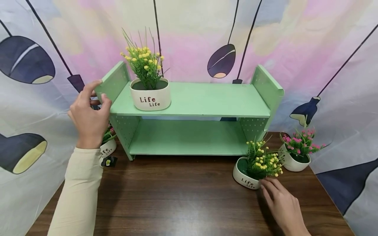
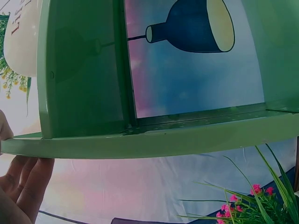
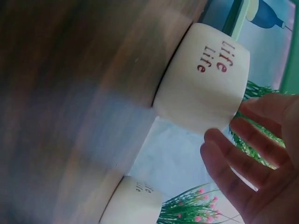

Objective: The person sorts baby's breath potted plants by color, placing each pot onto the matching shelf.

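My left hand grips the left side panel of a green two-tier shelf, thumb on one face and fingers on the other. On the upper board, near that hand, stands a white oval "Life" flowerpot with yellow flowers. A second white flowerpot with yellow flowers sits on the table before the shelf's right end. My right hand is at its right side, fingers spread and loosely bent, with fingertips right at the pot's rim and side.
A white pot with pink flowers stands at the right rear of the brown wooden table. Another pink-flowered pot is partly hidden behind my left forearm. A printed cloth hangs behind the shelf.
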`<state>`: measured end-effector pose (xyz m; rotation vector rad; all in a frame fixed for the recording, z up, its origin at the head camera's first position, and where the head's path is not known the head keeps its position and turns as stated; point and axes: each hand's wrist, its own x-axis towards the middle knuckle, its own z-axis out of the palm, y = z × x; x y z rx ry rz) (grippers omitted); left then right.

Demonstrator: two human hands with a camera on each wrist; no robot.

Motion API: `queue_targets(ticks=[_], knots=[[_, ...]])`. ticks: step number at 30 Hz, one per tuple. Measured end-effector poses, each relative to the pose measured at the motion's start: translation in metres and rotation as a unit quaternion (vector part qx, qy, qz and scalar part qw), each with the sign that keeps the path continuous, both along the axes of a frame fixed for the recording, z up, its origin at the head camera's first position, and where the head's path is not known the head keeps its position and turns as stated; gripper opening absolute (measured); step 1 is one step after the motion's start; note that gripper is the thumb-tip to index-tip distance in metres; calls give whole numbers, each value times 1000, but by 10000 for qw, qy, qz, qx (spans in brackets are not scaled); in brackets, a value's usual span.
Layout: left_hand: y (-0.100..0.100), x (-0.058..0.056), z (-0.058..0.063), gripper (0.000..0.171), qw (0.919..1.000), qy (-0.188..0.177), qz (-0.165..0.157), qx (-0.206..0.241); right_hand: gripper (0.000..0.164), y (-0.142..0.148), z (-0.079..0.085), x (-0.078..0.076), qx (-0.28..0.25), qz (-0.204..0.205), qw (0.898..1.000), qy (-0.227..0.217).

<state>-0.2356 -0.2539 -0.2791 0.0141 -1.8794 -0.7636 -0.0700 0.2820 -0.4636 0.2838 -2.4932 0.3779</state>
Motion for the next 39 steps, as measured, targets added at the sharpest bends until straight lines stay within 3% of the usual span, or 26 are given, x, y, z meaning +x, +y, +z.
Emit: queue_targets(ticks=[7,17,31,39], knots=[[1,3,0,38,10000,23,-38,17,33,-4,-2,0,12,73,9999,-131],[2,4,-1,39,10000,-7,-55,-21,31,-3,-2,-8,424,192,9989,-89],[2,2,0,39,10000,55,17,-15,19,-33,-2,-14,-169,18,9998,54],[2,2,1,39,10000,-6,10,-82,15,-40,-1,-16,-130,-109,9995,-280]])
